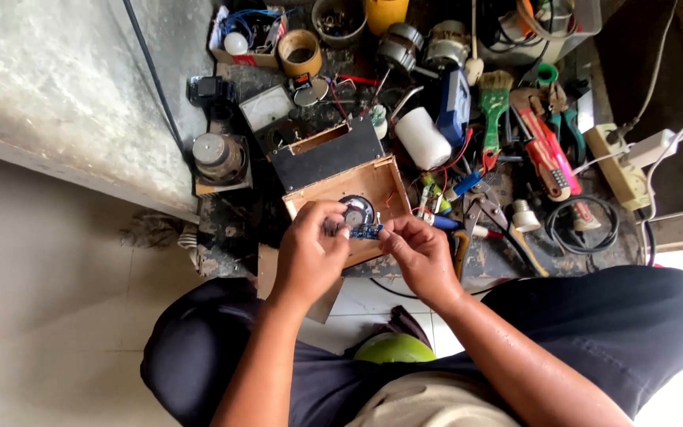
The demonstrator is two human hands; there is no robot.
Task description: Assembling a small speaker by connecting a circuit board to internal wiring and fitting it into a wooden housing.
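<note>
A small blue rectangular circuit board (366, 232) is held at the centre of the frame, pinched at its left end by the fingers of the left hand (312, 251) and at its right end by the fingertips of the right hand (418, 251), both grips closed narrowly on it. The board is kept just above an open, shallow wooden box (379, 183), in which a round black-and-silver speaker (356, 210) is already seated. The board appears not yet fixed in place; thin wires near it can be seen, though their connections cannot be told. A green-handled paintbrush (494, 103) and a red pipe wrench (545, 150) lie untouched at the upper right.
</note>
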